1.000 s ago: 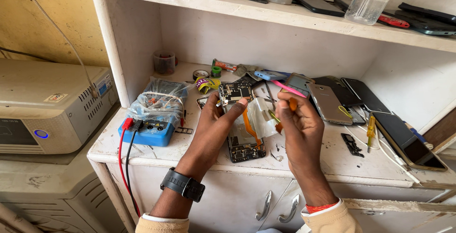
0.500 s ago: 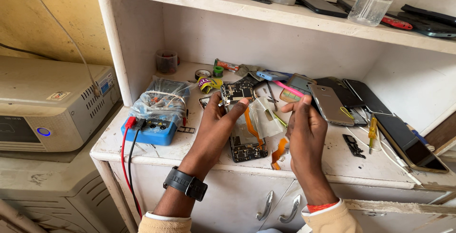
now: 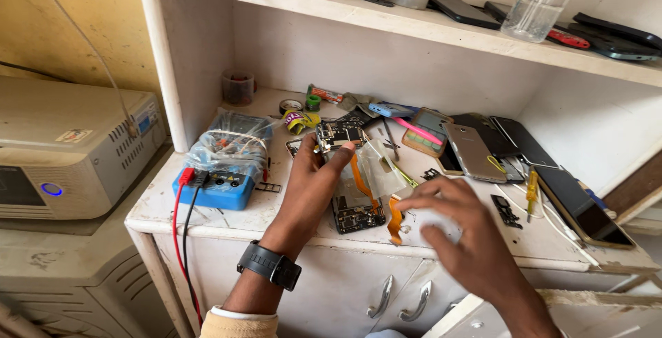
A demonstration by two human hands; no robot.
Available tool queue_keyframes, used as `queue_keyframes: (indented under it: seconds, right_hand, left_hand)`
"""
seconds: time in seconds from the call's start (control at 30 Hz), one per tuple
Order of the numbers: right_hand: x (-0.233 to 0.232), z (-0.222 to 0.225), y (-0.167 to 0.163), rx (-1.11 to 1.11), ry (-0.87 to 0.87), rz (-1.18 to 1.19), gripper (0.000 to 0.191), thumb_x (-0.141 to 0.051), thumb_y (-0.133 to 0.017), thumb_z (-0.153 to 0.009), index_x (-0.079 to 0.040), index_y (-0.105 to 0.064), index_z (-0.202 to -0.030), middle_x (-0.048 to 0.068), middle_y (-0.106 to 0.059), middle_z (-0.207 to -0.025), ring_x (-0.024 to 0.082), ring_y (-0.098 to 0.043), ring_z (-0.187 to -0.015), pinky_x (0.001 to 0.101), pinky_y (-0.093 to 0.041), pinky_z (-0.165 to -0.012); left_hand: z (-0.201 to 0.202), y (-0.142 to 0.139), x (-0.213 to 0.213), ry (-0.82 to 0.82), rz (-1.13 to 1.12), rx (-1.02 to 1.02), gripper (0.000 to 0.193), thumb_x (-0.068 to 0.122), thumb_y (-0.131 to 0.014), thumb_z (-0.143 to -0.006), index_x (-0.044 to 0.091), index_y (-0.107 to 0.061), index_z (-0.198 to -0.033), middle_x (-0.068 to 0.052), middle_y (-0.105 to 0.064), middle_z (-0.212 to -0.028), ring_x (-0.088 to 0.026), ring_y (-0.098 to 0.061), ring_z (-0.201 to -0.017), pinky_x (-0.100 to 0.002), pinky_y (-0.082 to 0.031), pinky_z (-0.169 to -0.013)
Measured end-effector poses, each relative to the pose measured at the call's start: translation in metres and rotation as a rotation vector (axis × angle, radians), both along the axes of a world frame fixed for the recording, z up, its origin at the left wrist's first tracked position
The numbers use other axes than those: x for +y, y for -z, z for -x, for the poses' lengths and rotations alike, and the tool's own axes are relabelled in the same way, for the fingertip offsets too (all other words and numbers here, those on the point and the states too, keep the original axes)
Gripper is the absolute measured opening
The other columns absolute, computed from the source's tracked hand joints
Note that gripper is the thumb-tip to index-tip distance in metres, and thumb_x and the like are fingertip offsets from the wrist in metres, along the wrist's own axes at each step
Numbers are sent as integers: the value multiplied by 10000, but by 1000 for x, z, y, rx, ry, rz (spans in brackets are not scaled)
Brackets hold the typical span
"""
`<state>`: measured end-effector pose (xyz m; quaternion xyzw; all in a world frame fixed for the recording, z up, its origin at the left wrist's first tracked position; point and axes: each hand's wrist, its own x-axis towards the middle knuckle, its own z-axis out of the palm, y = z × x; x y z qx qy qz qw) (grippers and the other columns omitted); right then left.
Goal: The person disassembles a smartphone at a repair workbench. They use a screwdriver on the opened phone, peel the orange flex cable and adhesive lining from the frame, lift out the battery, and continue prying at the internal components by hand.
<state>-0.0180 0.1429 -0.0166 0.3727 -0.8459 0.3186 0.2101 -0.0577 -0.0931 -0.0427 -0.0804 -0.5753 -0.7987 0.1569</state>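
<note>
My left hand [image 3: 312, 187], with a black watch on its wrist, is shut on a small phone circuit board [image 3: 339, 133], held up over the white counter [image 3: 207, 217]. An orange flex cable [image 3: 359, 181] hangs from that board beside my thumb. Under it a second dark board [image 3: 358, 218] lies flat on the counter. My right hand [image 3: 460, 233] is blurred and low over the counter's front edge, fingers spread and holding nothing. Its fingertips are next to a loose orange flex strip [image 3: 394, 219].
A blue device [image 3: 219, 185] under a plastic bag, with red and black leads, stands at the left. Several phones [image 3: 474, 150] and a yellow screwdriver [image 3: 532, 190] lie at the right. A grey box unit [image 3: 76, 146] sits beyond the left edge. A drawer [image 3: 476, 310] is open below.
My right hand has dropped down and to the right, away from the held board. The orange strip now lies on the counter. My left hand still grips the board.
</note>
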Motion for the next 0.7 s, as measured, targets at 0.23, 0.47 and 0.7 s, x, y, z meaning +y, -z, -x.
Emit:
queue_keyframes:
  seconds: [0.23,0.47,0.7]
  right_hand:
    - [-12,-24,9,204,7,-196,300,-74,-799,-717,-132,-825,-1011,40,-709,-1231,277,-552,-1276,403,-431,-1044]
    - [-35,-20,13,443,188,103,152,-78,-798,-858,-71,-764,-1006,23,-763,-962,189,-710,-991,332,-511,-910]
    - [-82,8,3,613,375,76,178,-126,-831,-812,-107,-786,-983,16,-750,-881,183,-674,-905,360,-424,-814]
  left_hand:
    - [0,-2,-1,-10,41,-66,786,385,-701,-876,-61,-405,-1452,-131,-651,-1065,-153,-555,-926,-295,-494,-782]
    - [7,7,0,27,-15,-16,844,396,-705,-872,-62,-368,-1495,-130,-667,-1169,-166,-595,-1030,-291,-505,-871]
    - [6,2,-1,23,-85,-72,719,384,-704,-922,4,-434,-1469,-79,-658,-1271,-132,-596,-1163,-271,-455,-988]
